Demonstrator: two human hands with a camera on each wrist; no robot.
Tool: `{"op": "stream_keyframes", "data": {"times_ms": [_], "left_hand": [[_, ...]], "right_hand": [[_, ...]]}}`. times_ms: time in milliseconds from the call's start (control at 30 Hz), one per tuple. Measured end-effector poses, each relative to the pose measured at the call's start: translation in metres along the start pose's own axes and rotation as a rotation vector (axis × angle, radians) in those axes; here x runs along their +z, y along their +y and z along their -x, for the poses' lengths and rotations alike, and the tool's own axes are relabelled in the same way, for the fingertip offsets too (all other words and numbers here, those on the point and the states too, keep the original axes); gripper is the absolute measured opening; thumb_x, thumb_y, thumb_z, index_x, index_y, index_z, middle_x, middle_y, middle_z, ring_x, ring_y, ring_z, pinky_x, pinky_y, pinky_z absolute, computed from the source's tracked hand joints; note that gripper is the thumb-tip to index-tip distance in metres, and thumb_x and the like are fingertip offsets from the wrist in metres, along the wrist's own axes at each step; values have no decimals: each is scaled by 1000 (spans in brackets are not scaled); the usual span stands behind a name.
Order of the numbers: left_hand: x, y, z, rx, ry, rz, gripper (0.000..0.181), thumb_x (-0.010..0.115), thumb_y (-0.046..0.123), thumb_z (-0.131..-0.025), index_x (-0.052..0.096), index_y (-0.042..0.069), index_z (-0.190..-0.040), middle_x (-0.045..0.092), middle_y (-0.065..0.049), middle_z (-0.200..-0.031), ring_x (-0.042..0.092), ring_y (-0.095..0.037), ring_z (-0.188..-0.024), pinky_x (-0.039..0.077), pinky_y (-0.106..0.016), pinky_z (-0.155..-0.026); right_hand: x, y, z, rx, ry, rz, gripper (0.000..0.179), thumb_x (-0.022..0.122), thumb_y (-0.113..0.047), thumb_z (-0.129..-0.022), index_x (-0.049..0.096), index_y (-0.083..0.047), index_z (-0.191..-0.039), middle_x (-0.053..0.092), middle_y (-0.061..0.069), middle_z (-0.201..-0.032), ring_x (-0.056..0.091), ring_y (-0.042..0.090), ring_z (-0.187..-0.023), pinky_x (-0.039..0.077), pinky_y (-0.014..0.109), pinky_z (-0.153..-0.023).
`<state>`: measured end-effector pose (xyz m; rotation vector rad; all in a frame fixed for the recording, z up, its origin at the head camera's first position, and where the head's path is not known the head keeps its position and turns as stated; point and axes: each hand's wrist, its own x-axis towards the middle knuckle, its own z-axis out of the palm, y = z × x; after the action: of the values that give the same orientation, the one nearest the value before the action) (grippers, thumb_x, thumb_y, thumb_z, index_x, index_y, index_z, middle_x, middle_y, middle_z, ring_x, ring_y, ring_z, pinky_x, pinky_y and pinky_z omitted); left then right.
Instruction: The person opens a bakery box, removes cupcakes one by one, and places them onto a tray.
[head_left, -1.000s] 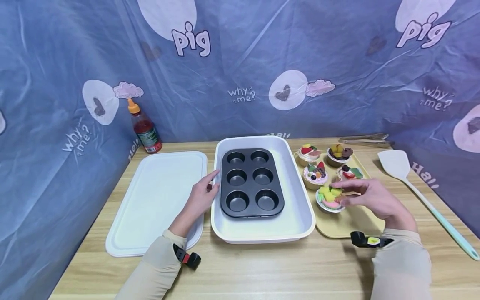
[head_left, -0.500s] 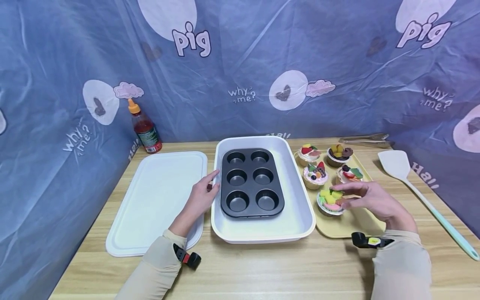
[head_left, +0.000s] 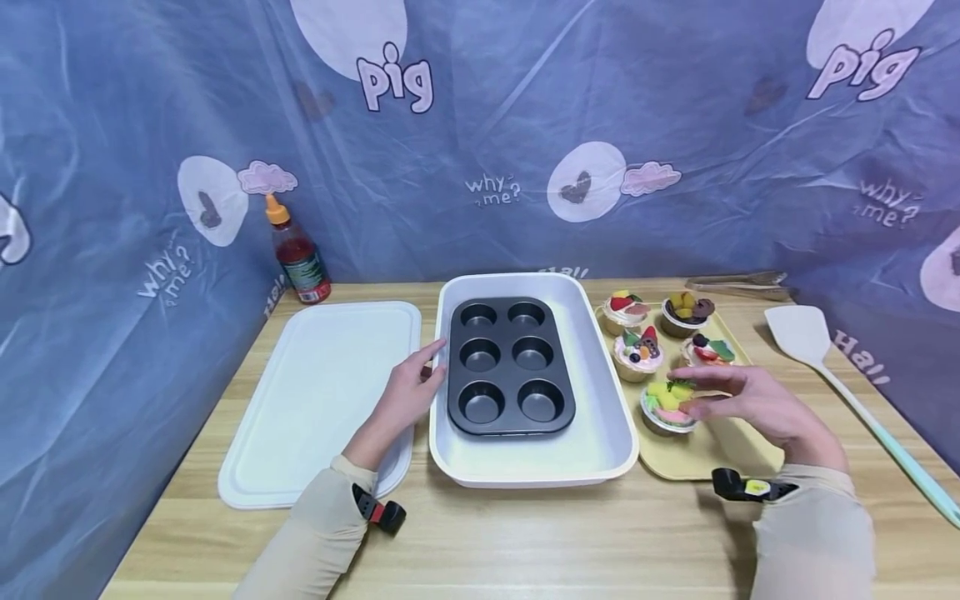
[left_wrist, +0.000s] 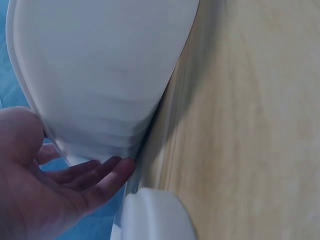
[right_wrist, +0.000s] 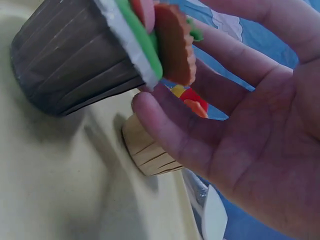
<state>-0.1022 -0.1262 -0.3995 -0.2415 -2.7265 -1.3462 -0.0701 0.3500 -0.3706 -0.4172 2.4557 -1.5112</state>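
Note:
In the head view, my left hand [head_left: 405, 392] is at the left wall of a deep white tray [head_left: 532, 467], with thumb and index tips at the rim. In the left wrist view its other fingers lie fairly straight against the outer wall. A black muffin tin [head_left: 512, 367] with bare cups sits inside that tray. My right hand [head_left: 765, 408] spreads around the top of a cupcake [head_left: 667, 410] with yellow, green and pink topping. That cupcake stands on a yellow tray [head_left: 727, 446]. In the right wrist view the fingers curve loosely beside it, with no firm grip visible.
Several other cupcakes [head_left: 637, 354] share the yellow tray. A flat white lid or board [head_left: 322, 392] lies at left, with a sauce bottle [head_left: 298, 258] behind it. Metal tongs [head_left: 738, 283] and a white spatula [head_left: 798, 333] are at the right. A blue cloth [head_left: 480, 108] hangs behind.
The cupcake at my right hand has settled from a slight tilt to more upright, and the fingers have loosened a little. My left hand stays at the tray. The head view has shifted slightly.

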Motion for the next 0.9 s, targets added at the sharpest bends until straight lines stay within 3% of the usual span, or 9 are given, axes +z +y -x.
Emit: {"op": "stream_keyframes", "data": {"times_ms": [167, 267, 400, 433, 567, 700, 800, 900], "left_hand": [[-8, 4, -1, -21, -36, 58, 49, 55, 21, -103, 49, 12, -150, 60, -21, -139, 68, -30, -106, 55, -47, -92], [-19, 5, -4, -50, -45, 122, 51, 54, 24, -104, 45, 12, -153, 58, -20, -142, 66, -31, -108, 59, -42, -84], [-43, -1, -8, -80, 6, 164, 53, 54, 22, -104, 41, 9, -154, 55, -24, -144, 66, -39, -106, 60, -41, -80], [-50, -3, -9, -92, 27, 165, 53, 54, 21, -104, 40, 9, -155, 54, -25, -145, 66, -40, -107, 60, -43, -81], [-78, -17, -10, -156, 117, 134, 53, 52, 21, -105, 40, 9, -155, 52, -24, -147, 64, -40, -114, 59, -43, -86], [-101, -31, -8, -211, 180, 92, 54, 50, 26, -106, 39, 11, -156, 50, -22, -150, 62, -38, -119, 59, -37, -88], [-115, -38, -7, -247, 229, 76, 55, 50, 31, -106, 38, 12, -156, 49, -20, -151, 62, -39, -120, 58, -28, -85], [-127, -42, -5, -302, 274, 82, 58, 49, 37, -105, 37, 14, -157, 47, -18, -153, 62, -40, -120, 55, -23, -84]], "right_hand": [[-1, -13, 2, -27, 89, 47, 47, 72, -3, -90, 61, 2, -135, 72, -17, -120, 66, -3, -107, 48, 11, -87], [0, -27, 4, -10, 191, 92, 44, 70, -10, -94, 62, -1, -135, 71, -22, -119, 61, -10, -111, 43, 7, -87], [9, -54, 2, 21, 301, 116, 42, 67, -23, -98, 62, -10, -138, 67, -28, -123, 56, -15, -113, 39, 7, -88], [14, -61, -1, -2, 324, 105, 42, 66, -23, -99, 62, -9, -138, 68, -26, -124, 57, -14, -113, 39, 7, -89], [47, -94, -18, -145, 375, 2, 39, 61, -19, -101, 61, -5, -138, 70, -17, -127, 63, -6, -110, 44, 8, -91], [92, -121, -37, -321, 340, -184, 39, 57, -10, -102, 57, 5, -138, 70, -5, -128, 68, 2, -109, 50, 15, -94], [123, -138, -47, -347, 302, -256, 42, 56, -10, -103, 52, 6, -142, 66, 8, -135, 67, 3, -112, 51, 17, -96], [152, -154, -55, -298, 281, -261, 46, 55, -10, -103, 47, 1, -147, 59, 19, -141, 65, 1, -111, 49, 16, -98]]}}
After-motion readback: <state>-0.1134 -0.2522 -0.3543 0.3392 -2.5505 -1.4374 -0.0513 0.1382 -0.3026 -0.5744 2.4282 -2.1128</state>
